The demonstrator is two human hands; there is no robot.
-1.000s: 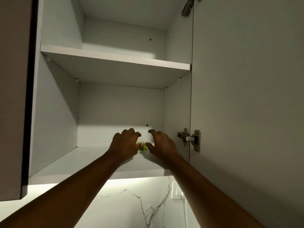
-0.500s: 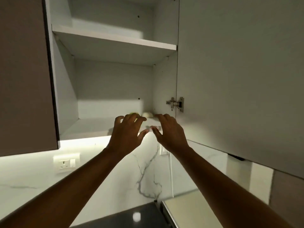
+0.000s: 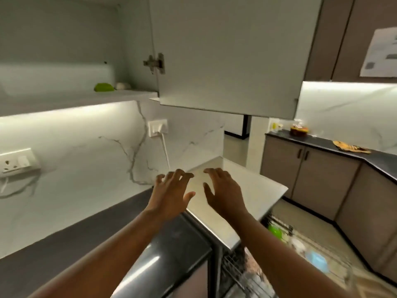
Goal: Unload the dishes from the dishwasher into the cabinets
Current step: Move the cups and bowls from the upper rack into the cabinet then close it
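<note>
My left hand [image 3: 171,193] and my right hand [image 3: 223,191] hover side by side over the white dishwasher top [image 3: 255,190], fingers spread, holding nothing. Up on the open cabinet's bottom shelf [image 3: 81,100] lie a green dish [image 3: 103,87] and a small white dish [image 3: 122,85] beside it. At the lower right the pulled-out dishwasher rack [image 3: 322,254] holds a green item [image 3: 275,230], a blue item [image 3: 317,261] and pale dishes, all blurred.
The open cabinet door [image 3: 225,54] hangs above my hands. A dark countertop [image 3: 64,239] runs left under a marble backsplash with sockets [image 3: 158,127]. Brown base cabinets [image 3: 311,179] stand at right, with food items on their dark counter [image 3: 352,147].
Both hands let go of the green dish on the shelf and dropped away from the cabinet. My view swung down and right, bringing the dishwasher and its rack into sight.
</note>
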